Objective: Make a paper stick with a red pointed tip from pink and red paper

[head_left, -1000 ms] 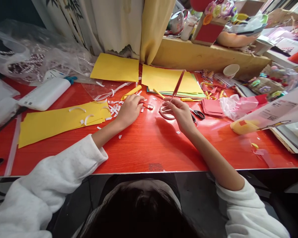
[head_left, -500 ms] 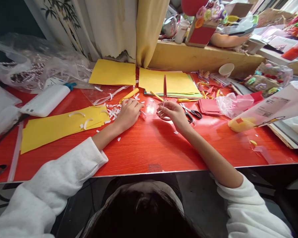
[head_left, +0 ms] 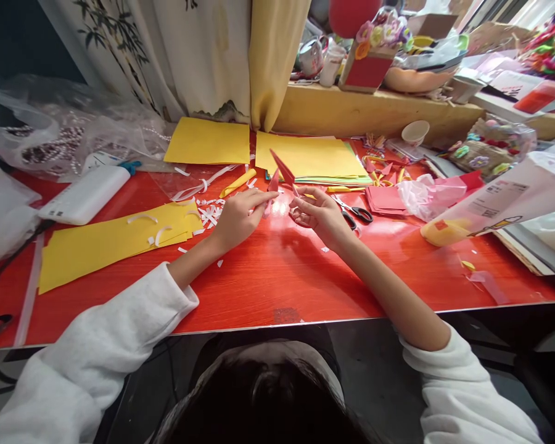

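Note:
A folded red paper piece (head_left: 284,171) with long pointed flaps stands up between my hands, above the table. My right hand (head_left: 321,216) is closed on its lower right part, fingers curled and pinching. My left hand (head_left: 240,217) reaches in from the other side, index finger stretched along the base of a smaller red point; its thumb is mostly hidden, and the fingertips seem to pinch the paper there. Black-handled scissors (head_left: 358,214) lie just behind my right hand. White paper scraps (head_left: 209,214) are scattered beside my left hand.
Yellow paper strips (head_left: 115,243) lie at the left, near a white power bank (head_left: 86,194). Yellow sheets (head_left: 305,154) are stacked at the back. Red paper squares (head_left: 383,201) and a tilted clear cup-like container (head_left: 490,200) stand to the right. The red tabletop (head_left: 259,290) ends in front of me.
The red paper has tilted left and turned, showing more of its flaps. My left hand has moved slightly right, its index finger now stretched out to the paper.

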### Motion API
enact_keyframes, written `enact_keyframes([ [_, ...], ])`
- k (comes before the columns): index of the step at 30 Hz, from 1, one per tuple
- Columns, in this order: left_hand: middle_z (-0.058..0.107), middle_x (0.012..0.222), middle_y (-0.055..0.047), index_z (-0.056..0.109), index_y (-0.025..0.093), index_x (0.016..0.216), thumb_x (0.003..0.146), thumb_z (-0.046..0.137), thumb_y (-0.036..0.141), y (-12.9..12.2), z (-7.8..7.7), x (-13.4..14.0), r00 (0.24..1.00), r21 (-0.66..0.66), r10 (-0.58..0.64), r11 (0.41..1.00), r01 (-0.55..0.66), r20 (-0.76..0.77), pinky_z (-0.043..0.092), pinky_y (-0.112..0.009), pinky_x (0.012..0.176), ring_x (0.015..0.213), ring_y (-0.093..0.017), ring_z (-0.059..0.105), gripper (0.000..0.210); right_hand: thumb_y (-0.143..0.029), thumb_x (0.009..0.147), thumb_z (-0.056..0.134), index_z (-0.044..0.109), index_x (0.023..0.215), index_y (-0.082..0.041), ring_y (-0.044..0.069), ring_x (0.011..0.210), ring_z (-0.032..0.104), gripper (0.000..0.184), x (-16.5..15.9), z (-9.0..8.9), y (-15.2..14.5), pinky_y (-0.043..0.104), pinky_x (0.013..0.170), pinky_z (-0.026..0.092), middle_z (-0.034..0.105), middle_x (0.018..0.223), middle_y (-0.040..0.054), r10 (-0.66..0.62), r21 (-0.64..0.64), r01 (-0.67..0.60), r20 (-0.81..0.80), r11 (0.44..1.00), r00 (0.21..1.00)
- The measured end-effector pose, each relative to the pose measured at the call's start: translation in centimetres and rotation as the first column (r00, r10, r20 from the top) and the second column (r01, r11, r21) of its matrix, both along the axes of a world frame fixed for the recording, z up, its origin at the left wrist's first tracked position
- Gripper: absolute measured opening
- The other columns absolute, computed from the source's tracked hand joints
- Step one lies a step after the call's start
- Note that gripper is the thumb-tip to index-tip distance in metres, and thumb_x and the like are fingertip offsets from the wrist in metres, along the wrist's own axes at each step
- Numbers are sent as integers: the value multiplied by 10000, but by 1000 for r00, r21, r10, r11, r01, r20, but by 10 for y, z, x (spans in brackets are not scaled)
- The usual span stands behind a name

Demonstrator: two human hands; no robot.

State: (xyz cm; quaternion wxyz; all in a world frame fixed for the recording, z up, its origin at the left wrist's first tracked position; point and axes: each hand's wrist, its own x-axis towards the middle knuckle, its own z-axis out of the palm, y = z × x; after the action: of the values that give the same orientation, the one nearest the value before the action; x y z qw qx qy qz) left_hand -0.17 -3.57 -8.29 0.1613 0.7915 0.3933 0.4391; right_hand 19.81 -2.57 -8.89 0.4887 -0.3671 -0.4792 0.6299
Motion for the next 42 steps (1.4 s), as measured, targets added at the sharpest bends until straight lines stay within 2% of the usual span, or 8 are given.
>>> enact_keyframes([
  [6, 659, 968, -50, 632, 182, 1067, 857, 538, 311, -3, 3, 6, 930, -284, 19, 954, 92, 367, 476, -287, 829, 836, -138, 632, 263, -236, 667, 763, 570, 903, -219, 50, 714, 606, 306, 0, 2, 0, 189, 725, 517, 621, 832, -46, 35, -46, -40, -108, 998, 994],
  [10, 615, 893, -7, 581, 190, 929, 806, 612, 289, 3, -1, 8, 858, -343, 43, 926, 158, 511, 508, -272, 765, 756, -115, 641, 161, -260, 674, 763, 571, 885, -209, 52, 707, 614, 289, -2, 3, -1, 191, 724, 517, 631, 829, -39, 29, -34, -32, -96, 999, 995],
  [17, 588, 1166, -47, 595, 217, 1073, 752, 676, 320, 3, 4, 8, 895, -319, -66, 921, 225, 440, 466, -261, 847, 1085, -175, 542, 347, -334, 725, 728, 586, 847, -175, 62, 610, 597, 245, -9, 4, -9, 197, 597, 508, 624, 749, -21, 179, 48, -179, 8, 983, 984],
  [24, 590, 840, -12, 638, 160, 724, 739, 681, 309, 0, 2, 10, 886, -314, 31, 941, 131, 462, 439, -249, 735, 808, -128, 551, 156, -351, 757, 702, 584, 879, -175, 80, 596, 625, 245, -12, 6, -16, 211, 574, 528, 659, 757, 0, 335, -12, -335, 71, 942, 939],
  [30, 616, 770, -15, 668, 153, 738, 757, 667, 337, -2, 5, 8, 904, -327, 65, 941, 85, 422, 432, -265, 726, 762, -138, 552, 185, -426, 761, 679, 569, 996, -188, 115, 688, 670, 353, -15, 9, -19, 251, 628, 558, 677, 860, 26, 247, 45, -259, 181, 965, 952],
  [35, 631, 734, -10, 704, 155, 733, 776, 654, 373, -2, 6, 9, 912, -371, 22, 917, 145, 410, 418, -253, 738, 728, -123, 544, 228, -366, 721, 724, 599, 929, -158, 105, 672, 651, 320, -16, 11, -21, 253, 630, 564, 660, 871, 32, 169, 113, -203, 251, 973, 953],
  [38, 665, 842, -23, 711, 166, 825, 771, 662, 394, -2, 6, 9, 897, -420, 15, 887, 192, 442, 416, -250, 764, 788, -133, 560, 240, -326, 730, 719, 611, 906, -161, 101, 648, 647, 265, -15, 11, -20, 247, 614, 567, 656, 846, 21, 146, 114, -177, 238, 978, 960],
  [42, 657, 1041, -33, 688, 204, 1000, 740, 705, 381, -2, 7, 10, 868, -481, -26, 824, 300, 497, 405, -248, 826, 929, -151, 565, 316, -328, 795, 661, 641, 921, -140, 93, 658, 653, 228, -11, 10, -17, 221, 629, 559, 682, 895, 57, 255, 23, -260, 114, 965, 960],
])
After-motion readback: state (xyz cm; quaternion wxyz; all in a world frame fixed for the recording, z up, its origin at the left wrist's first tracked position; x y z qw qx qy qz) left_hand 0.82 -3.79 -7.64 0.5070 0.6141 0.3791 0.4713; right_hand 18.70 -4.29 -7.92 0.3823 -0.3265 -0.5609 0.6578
